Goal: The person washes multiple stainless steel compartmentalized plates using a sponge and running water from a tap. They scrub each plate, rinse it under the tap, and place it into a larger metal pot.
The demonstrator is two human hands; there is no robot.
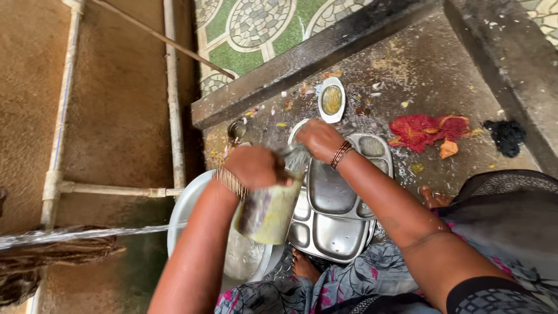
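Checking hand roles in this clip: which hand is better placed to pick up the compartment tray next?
Probably the right hand. It hovers directly over the tray with a scrubber, while the left hand grips a yellowish container and isn't free.

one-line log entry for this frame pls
left hand: grips yellowish jug | right hand: scrubbing its rim with steel scrubber | below: compartment tray | side: white basin

Bare forearms; bangles on both wrists; grey floral dress.
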